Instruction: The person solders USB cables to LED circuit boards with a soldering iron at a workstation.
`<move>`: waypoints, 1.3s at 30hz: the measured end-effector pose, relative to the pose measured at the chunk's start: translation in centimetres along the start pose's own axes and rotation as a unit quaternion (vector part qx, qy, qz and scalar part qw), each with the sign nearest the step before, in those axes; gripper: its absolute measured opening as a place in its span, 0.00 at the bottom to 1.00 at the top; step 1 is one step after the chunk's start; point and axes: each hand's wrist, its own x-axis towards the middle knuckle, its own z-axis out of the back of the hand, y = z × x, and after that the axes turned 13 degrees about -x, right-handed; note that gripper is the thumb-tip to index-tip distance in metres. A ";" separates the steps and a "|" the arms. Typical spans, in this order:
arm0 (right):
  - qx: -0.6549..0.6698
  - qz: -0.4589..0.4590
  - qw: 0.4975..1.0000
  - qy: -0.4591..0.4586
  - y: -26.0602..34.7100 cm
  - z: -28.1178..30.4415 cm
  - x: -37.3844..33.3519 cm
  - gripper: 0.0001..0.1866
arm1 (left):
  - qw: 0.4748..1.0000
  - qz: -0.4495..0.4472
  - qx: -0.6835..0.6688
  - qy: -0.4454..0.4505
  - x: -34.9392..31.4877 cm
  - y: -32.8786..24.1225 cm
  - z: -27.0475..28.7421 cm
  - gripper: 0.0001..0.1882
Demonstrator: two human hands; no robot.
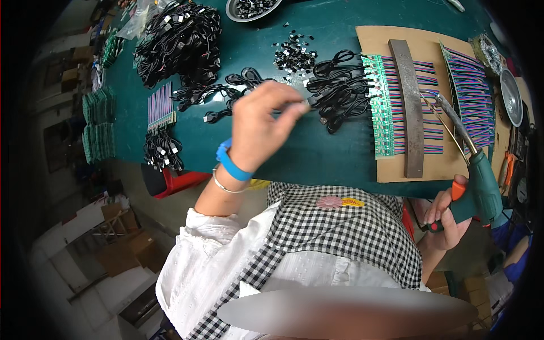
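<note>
My left hand, wearing a blue wristband, is closed in a pinch at the plug end of a black USB cable. This cable belongs to a bunch of coiled black cables whose other ends reach a row of green circuit boards. My right hand is wrapped round the handle of a green soldering gun with an orange trigger. Its hot tip and thin feed tube reach over the coloured wires of the boards. A flat metal bar lies across these wires on a brown board.
Black cables are heaped at the far left, beside loose small black parts and a metal bowl. Stacked green boards stand at the left edge. Another wired board strip and a metal dish lie right.
</note>
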 end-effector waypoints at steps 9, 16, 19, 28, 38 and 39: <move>0.017 -0.016 1.000 -0.015 0.2 -1.2 -0.1 0.33 | 0.942 0.013 0.319 0.109 1.5 5.0 4.3 0.13; 0.017 -0.001 1.000 -0.026 -0.3 -0.4 -0.5 0.34 | 0.946 0.057 0.293 0.129 2.1 4.5 5.4 0.07; 0.019 0.001 1.000 -0.020 -0.3 -0.3 -0.4 0.34 | 0.968 -0.018 0.245 0.040 2.2 4.4 5.6 0.08; 0.004 -0.018 1.000 -0.010 -0.4 -0.3 -0.3 0.34 | 0.974 -0.091 0.116 0.173 3.6 -2.6 -1.1 0.12; 0.018 -0.017 0.999 -0.024 -0.6 -0.3 -0.9 0.35 | 0.970 -0.193 0.103 0.110 4.8 0.7 -8.0 0.10; 0.021 -0.018 0.999 -0.020 -0.7 -0.3 -0.9 0.35 | 0.970 -0.190 0.107 0.109 4.6 0.5 -7.8 0.10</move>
